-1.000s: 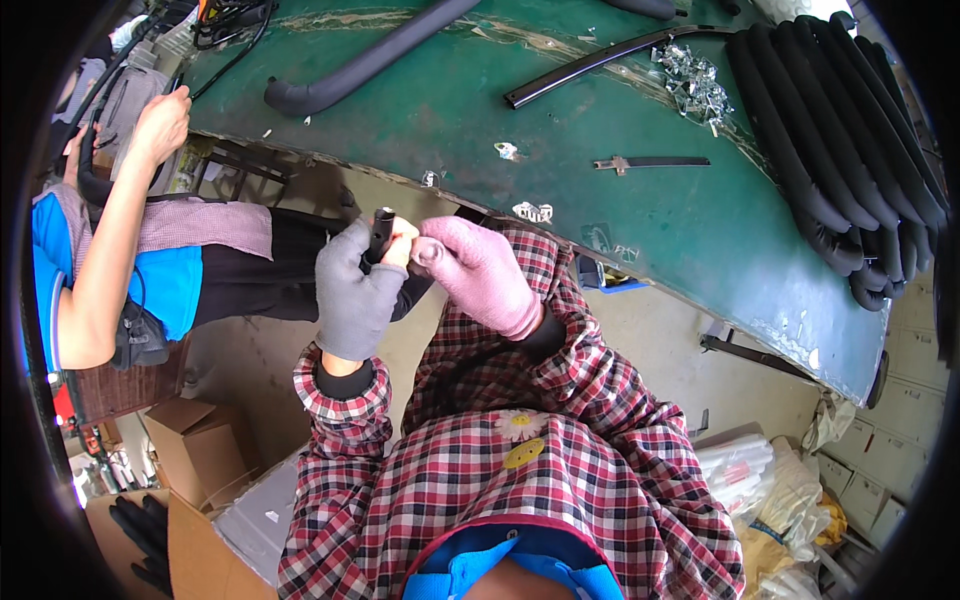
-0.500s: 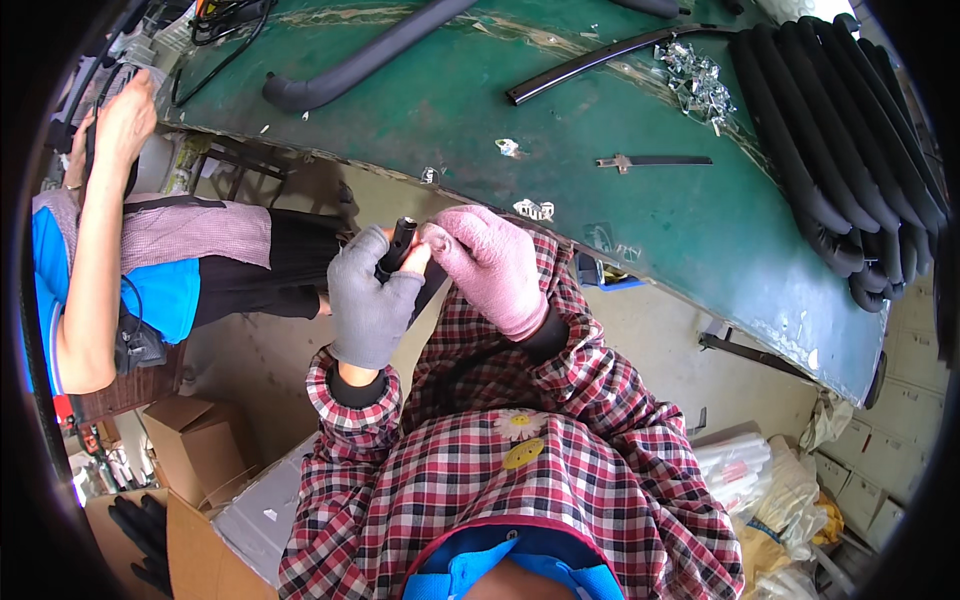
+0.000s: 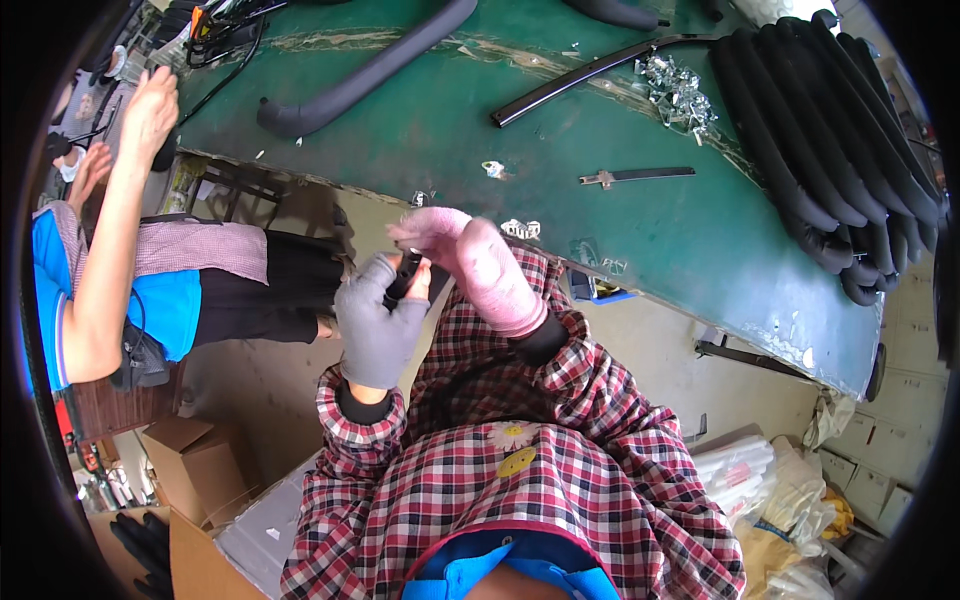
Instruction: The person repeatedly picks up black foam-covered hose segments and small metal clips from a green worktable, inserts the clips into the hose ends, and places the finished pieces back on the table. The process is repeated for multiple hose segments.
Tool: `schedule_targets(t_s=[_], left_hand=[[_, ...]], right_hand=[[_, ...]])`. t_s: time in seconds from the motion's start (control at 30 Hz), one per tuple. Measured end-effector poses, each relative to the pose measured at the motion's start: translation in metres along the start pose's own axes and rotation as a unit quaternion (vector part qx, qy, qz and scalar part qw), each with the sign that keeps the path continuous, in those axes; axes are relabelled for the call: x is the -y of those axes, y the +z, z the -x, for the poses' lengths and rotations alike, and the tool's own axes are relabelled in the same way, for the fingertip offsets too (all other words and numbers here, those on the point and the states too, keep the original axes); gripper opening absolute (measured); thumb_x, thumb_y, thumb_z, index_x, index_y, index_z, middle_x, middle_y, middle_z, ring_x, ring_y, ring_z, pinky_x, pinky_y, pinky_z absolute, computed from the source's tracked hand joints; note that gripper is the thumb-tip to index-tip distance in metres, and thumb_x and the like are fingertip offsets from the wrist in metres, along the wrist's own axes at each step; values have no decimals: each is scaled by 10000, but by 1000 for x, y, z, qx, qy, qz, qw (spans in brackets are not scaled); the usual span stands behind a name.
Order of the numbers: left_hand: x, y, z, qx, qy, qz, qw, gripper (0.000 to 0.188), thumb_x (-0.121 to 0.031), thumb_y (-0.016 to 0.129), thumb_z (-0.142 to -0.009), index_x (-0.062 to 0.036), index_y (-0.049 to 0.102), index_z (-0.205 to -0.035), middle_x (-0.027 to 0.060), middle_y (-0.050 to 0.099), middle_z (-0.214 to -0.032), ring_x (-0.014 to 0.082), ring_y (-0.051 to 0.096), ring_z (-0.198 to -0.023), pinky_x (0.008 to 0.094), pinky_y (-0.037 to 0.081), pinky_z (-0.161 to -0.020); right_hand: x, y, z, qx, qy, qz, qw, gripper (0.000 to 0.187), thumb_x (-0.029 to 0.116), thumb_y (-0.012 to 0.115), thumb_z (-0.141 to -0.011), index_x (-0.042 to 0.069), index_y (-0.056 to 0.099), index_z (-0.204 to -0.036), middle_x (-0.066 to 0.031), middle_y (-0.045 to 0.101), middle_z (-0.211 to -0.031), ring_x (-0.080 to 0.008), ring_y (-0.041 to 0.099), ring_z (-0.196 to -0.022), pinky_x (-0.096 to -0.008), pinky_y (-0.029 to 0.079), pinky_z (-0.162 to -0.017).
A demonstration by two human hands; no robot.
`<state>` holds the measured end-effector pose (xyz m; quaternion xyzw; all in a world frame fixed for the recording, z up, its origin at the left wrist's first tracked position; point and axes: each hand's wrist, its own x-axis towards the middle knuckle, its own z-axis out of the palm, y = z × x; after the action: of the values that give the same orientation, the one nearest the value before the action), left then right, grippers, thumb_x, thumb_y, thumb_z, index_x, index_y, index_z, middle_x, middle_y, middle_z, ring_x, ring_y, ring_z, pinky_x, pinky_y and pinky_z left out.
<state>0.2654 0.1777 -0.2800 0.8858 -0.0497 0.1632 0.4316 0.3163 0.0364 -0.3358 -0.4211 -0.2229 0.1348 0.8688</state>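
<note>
Just off the table [image 3: 440,150], the left hand [image 3: 380,325] is closed around a black tube [image 3: 405,272].
Gloved in grey, it holds the tube in the gap between the plaid-clad body and the table's near edge, the tube's end showing above its grip; the right hand [image 3: 480,265], in a pink glove, curves close over that end, though whether its fingers touch the tube or pinch anything I cannot tell. Across the table lie a matte pipe [image 3: 370,75], a glossy bar [image 3: 560,92], a pile of clips [image 3: 675,95] and, nearer, a flat strip [image 3: 650,174]; more pipes [image 3: 800,130] are stacked at the right. At the left stands a co-worker [image 3: 100,260] in blue, both hands raised, and cardboard boxes [image 3: 210,475] sit below.
</note>
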Motion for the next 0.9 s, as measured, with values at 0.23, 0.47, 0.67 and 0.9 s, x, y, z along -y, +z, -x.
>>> schedule_targets(t_s=[0.23, 0.47, 0.67, 0.9], left_hand=[[-14, 13, 14, 30, 74, -32, 996, 261, -195, 793, -830, -40, 725, -1028, 120, 695, -959, 320, 700, -770, 385, 552, -664], [-14, 16, 13, 62, 102, -124, 985, 175, -159, 745, -796, -48, 687, -918, 90, 656, -862, 336, 663, -716, 437, 513, -625], [-16, 10, 19, 128, 129, -137, 974, 198, -128, 722, -755, -59, 677, -936, 93, 639, -886, 323, 657, -729, 433, 512, -641], [-20, 14, 8, 143, 152, -129, 970, 203, -117, 704, -776, -54, 649, -961, 99, 623, -880, 345, 641, -745, 453, 492, -644]], right_hand=[[-6, 23, -14, -27, 125, -313, 941, 1062, 862, 249, -890, 55, 279, -1581, -165, 382, -1591, -284, 410, -1439, -438, 336, -1184], [-21, 23, -7, -27, 92, -367, 925, 915, 731, 371, -978, 49, 278, -1581, -169, 366, -1599, -293, 402, -1445, -450, 324, -1200], [-35, 13, -13, -60, 12, -377, 924, 552, 448, 541, -1044, 40, 500, -1413, -149, 542, -1445, -291, 532, -1333, -445, 396, -1179], [-33, -5, -7, -125, 8, -352, 927, 265, 126, 632, -987, 44, 581, -1234, -116, 656, -1173, -190, 649, -1019, -351, 548, -916]])
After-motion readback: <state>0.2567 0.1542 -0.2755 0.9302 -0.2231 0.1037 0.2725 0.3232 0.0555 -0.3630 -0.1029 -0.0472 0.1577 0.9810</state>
